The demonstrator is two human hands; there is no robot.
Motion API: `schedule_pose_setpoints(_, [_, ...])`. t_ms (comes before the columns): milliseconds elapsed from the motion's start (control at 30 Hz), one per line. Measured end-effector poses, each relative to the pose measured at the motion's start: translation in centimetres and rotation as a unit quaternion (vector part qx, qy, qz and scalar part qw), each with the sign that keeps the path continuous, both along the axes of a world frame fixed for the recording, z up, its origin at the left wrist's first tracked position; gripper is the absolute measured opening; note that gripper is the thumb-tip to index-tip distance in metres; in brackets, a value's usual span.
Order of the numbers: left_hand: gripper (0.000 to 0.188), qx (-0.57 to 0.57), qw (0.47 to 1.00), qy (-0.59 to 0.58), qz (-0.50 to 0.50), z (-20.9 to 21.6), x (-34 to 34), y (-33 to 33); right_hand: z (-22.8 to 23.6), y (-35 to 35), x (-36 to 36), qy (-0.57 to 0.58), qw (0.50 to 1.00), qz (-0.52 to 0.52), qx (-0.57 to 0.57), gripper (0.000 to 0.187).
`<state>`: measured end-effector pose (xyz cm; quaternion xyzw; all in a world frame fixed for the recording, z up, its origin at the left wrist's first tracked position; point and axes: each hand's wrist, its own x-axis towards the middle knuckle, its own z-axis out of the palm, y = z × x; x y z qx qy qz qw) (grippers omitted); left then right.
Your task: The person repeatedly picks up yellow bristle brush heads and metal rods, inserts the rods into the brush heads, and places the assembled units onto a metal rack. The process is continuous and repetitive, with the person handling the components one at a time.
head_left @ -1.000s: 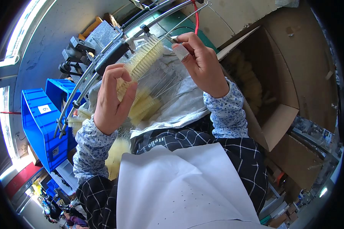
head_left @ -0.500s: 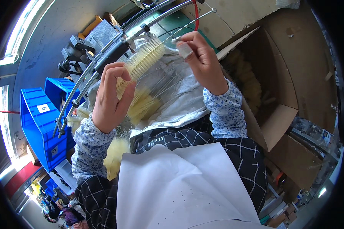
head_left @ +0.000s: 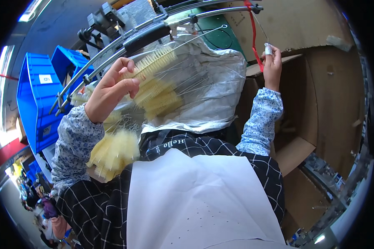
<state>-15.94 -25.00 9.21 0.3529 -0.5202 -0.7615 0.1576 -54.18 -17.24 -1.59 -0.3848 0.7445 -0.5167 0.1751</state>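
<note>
A pale yellow bottle brush (head_left: 156, 61) with a twisted wire handle ending in a small loop slants up to the right, above a white sack. Its lower bristle end lies between the thumb and curled fingers of my left hand (head_left: 114, 83). Out to the right, my right hand (head_left: 272, 66) is closed in a pinch at the lower end of a thin wire (head_left: 261, 28), with white tape on a finger. That wire hangs from the end of the metal rail (head_left: 220, 13), next to a red strap (head_left: 254, 39).
More yellow brushes (head_left: 158, 97) lie on the white sack (head_left: 220, 74), and a bunch of brushes (head_left: 116, 153) sits by my left thigh. Blue bins (head_left: 37, 99) stand at the left. A large open cardboard box (head_left: 297, 108) is at the right. A black grip (head_left: 147, 37) covers part of the rail.
My right hand has moved right, away from the brush handle, to the hanging wire. My left hand has shifted slightly left in the view, and its fingers are looser around the brush.
</note>
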Motion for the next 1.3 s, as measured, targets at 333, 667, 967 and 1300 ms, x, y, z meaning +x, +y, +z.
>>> schedule_pose_setpoints(333, [0.020, 0.040, 0.998, 0.007, 0.041, -0.2, 2.0, 1.7, 5.2, 0.1, 13.1, 0.043, 0.961, 0.262, -0.077, 0.023])
schedule_pose_setpoints(667, [0.024, -0.079, 0.997, -0.001, 0.004, -0.7, 2.3, 2.2, 5.7, -0.9, 18.3, 0.010, 0.950, 0.310, -0.029, 0.023])
schedule_pose_setpoints(967, [0.024, -0.137, 0.990, -0.031, -0.015, -0.6, 2.4, 2.5, 6.0, -1.2, 18.6, -0.014, 0.944, 0.328, -0.035, 0.018])
schedule_pose_setpoints(1300, [0.026, -0.053, 0.996, -0.049, -0.049, -2.8, 2.7, 2.4, 4.4, -0.4, 13.2, 0.002, 0.979, 0.203, -0.033, 0.019])
